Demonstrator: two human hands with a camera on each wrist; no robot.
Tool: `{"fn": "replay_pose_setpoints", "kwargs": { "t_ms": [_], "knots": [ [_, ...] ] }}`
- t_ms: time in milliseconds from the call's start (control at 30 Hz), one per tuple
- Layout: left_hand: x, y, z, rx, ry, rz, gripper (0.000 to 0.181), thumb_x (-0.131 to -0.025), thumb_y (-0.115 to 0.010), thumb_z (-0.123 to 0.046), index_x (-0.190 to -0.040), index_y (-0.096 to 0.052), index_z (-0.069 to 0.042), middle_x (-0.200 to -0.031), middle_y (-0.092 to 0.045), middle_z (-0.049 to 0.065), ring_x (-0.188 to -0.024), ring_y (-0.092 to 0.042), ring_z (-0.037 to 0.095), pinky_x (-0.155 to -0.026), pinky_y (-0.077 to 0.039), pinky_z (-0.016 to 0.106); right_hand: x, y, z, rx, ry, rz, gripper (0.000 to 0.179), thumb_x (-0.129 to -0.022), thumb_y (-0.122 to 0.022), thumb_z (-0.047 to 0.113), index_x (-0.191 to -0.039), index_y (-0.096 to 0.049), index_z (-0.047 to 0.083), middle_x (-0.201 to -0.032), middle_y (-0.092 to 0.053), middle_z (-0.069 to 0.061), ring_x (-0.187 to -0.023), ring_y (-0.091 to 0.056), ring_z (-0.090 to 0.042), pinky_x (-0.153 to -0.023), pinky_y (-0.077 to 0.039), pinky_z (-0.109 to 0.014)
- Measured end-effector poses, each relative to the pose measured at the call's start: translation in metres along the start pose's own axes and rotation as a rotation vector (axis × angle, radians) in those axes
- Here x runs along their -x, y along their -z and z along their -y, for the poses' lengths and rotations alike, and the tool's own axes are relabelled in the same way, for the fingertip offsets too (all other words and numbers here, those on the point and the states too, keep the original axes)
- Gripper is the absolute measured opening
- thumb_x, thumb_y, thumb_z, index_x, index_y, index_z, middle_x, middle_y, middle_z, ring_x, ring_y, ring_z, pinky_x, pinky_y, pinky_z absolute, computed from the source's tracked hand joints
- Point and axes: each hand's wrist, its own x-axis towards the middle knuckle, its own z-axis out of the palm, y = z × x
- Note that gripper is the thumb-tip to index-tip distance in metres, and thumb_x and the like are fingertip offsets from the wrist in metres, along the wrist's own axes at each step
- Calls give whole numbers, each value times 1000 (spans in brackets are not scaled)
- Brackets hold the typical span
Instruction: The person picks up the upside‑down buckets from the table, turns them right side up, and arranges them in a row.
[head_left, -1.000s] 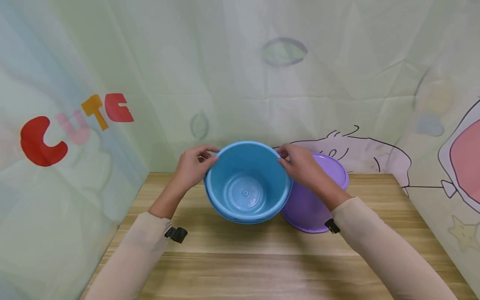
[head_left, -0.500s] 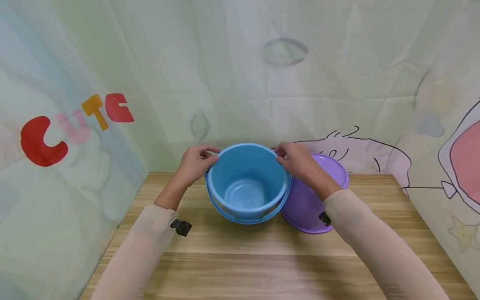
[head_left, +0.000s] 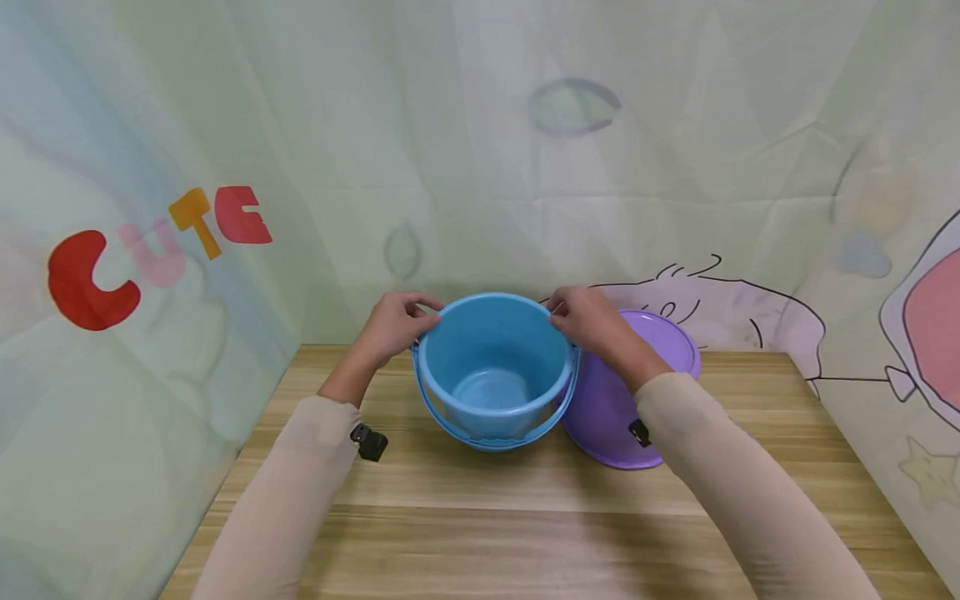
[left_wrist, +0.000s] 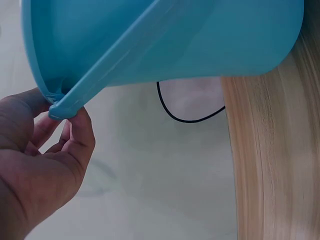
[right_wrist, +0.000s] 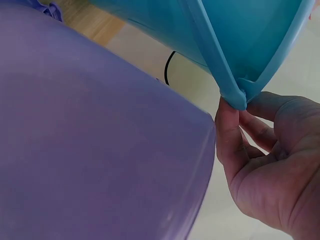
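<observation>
Pale printed backdrop point(head_left: 465, 142) hung behind the work and along both sides, CUTE lettered at left. Wood-grain table point(head_left: 487, 537) ran below it. Blue bucket point(head_left: 497, 358) was at the far middle of the table, mouth up and facing the head camera, inner floor in sight; could not tell whether its base bore fully on the wood. Purple tub point(head_left: 607, 417) sat just right of it, partly behind the right forearm; touching or apart, not clear. Handle point(left_wrist: 111, 65) hung down the bucket's near side. Left hand point(head_left: 393, 321) pinched the rim at the handle's left joint, thumb and fingertips nearly closed together, the remaining fingers loosely bent. Right hand point(head_left: 588, 321) mirrored it at the right joint, same tight pinch, close beside the tub. Step in hand, as I judged it: steadying the bucket two-handed by its rim. Next move seemed to call for both pinches to act evenly, lest the bucket tip, with the right fingers minding the tub.
</observation>
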Motion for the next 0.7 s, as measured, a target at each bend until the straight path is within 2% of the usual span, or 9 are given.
{"fn": "replay_pose_setpoints", "kwargs": {
  "t_ms": [433,700],
  "knots": [
    [-9,0,5,-34,24,42,27,-101,-64,-13,-124,-70,-1,-104,-74,23,-77,-71,21,-65,-59,29,-7,-8,-5,-20,-51,59,25,-99,-66,10,-121,-71,0,-116,-73,-20,-101,-72,-32,-82,-62,-40],
    [-12,1,7,-67,46,58,27,-101,-64,-14,-124,-70,-2,-102,-72,22,-74,-71,21,-62,-58,28,-12,-12,-2,39,-56,63,23,-98,-67,10,-118,-72,-1,-114,-73,-19,-100,-71,-31,-83,-61,-41]
  ]
}}
